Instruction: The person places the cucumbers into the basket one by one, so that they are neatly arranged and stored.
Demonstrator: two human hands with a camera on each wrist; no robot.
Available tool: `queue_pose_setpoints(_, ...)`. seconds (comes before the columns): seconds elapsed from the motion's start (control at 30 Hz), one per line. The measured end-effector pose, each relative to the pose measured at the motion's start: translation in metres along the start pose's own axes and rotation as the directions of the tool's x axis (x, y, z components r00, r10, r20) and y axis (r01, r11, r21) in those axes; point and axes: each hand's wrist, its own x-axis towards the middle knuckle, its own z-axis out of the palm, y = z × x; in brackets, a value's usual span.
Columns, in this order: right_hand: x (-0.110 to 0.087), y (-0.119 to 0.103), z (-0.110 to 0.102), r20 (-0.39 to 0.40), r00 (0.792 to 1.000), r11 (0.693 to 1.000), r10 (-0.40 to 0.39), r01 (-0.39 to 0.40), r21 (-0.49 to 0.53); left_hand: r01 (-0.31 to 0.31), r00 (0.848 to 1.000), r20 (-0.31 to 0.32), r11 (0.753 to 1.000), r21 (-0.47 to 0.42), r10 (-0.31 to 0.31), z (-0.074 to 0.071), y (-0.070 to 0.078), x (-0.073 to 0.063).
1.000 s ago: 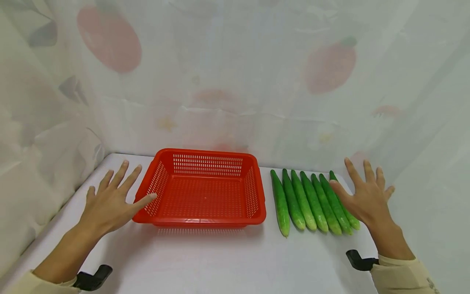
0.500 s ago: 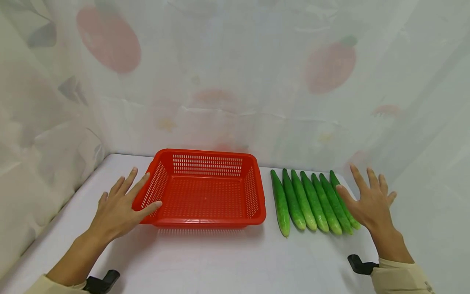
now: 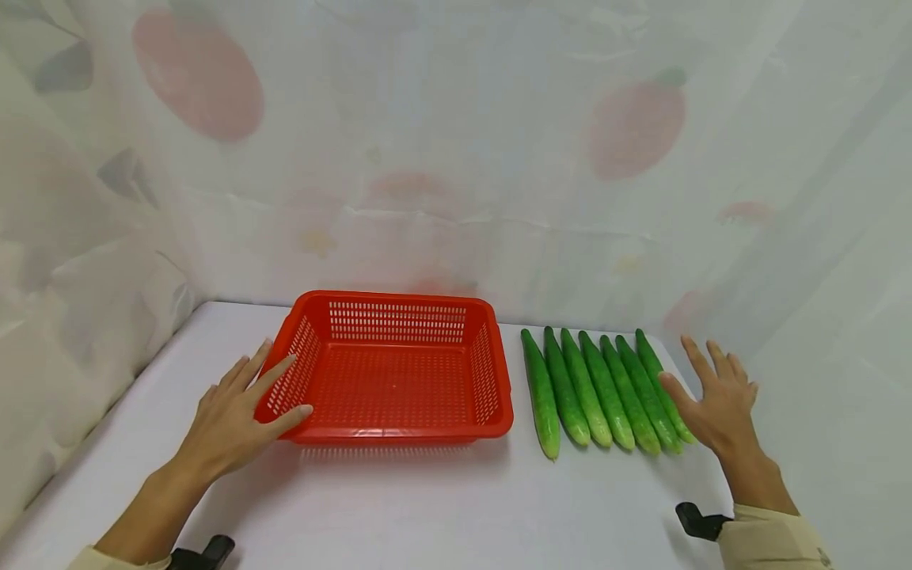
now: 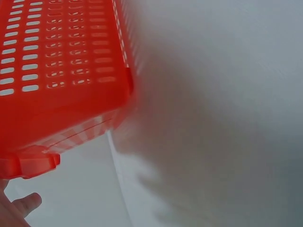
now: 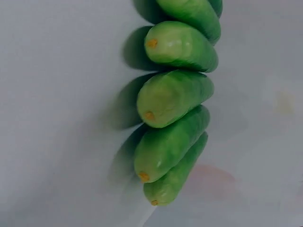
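A red plastic basket (image 3: pixel 392 388) with slotted walls stands on the white table, nothing inside it. My left hand (image 3: pixel 231 427) is at its left side with fingers spread, thumb and fingertips overlapping the left rim in the head view. In the left wrist view the basket wall (image 4: pixel 57 109) fills the upper left, and part of my left hand (image 4: pixel 14 210) shows at the lower left corner. Several green cucumbers (image 3: pixel 580 388) lie side by side right of the basket. My right hand (image 3: pixel 720 408), fingers extended and holding nothing, hovers beside the rightmost cucumber (image 3: pixel 659 376). Paler cucumber ends (image 5: pixel 175 99) face the right wrist camera.
A pale curtain (image 3: pixel 456 158) printed with fruit hangs behind the table and continues along both sides. The white tabletop (image 3: pixel 427 507) extends in front of the basket and cucumbers. Black wrist mounts (image 3: pixel 701 522) sit at the sleeve cuffs.
My left hand has moved right and nearer, from beside the basket to over its left rim. The right hand has shifted slightly nearer, its fingers closer together. Basket and cucumbers stay in place.
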Motion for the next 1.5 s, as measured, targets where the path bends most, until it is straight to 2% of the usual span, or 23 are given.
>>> queue_pose_setpoints(0.37, -0.008, 0.021, 0.008, 0.02, 1.0, 0.996, 0.004, -0.005, 0.092, 0.033, 0.999, 0.006, 0.996, -0.077, -0.033, 0.009, -0.011, -0.008)
queue_pose_setpoints(0.67, -0.017, 0.034, 0.019, 0.067, 0.997, 0.977, 0.046, -0.059, 0.204, 0.068, 0.997, -0.009, 0.985, -0.156, -0.071, 0.016, -0.017, -0.012)
queue_pose_setpoints(0.8, -0.02, 0.037, 0.022, 0.086, 0.99, 0.962, 0.109, -0.127, 0.243, 0.08, 0.996, -0.009, 0.975, -0.206, -0.083, 0.017, -0.017, -0.012)
queue_pose_setpoints(0.9, -0.025, 0.038, 0.024, 0.13, 0.973, 0.946, 0.189, -0.216, 0.243, 0.082, 0.996, -0.011, 0.97, -0.228, -0.087, 0.017, -0.016, -0.012)
queue_pose_setpoints(1.07, -0.029, 0.046, 0.029, 0.208, 0.932, 0.907, 0.296, -0.343, 0.244, 0.078, 0.996, -0.011, 0.964, -0.254, -0.083, 0.018, -0.016, -0.011)
queue_pose_setpoints(1.3, -0.034, 0.062, 0.036, 0.299, 0.889, 0.835, 0.347, -0.438, 0.333, 0.076, 0.997, -0.004, 0.96, -0.268, -0.08, 0.021, -0.017, -0.01)
queue_pose_setpoints(1.5, -0.036, 0.071, 0.046, 0.338, 0.861, 0.812, 0.38, -0.486, 0.324, 0.072, 0.997, -0.018, 0.957, -0.282, -0.08, 0.022, -0.02, -0.013)
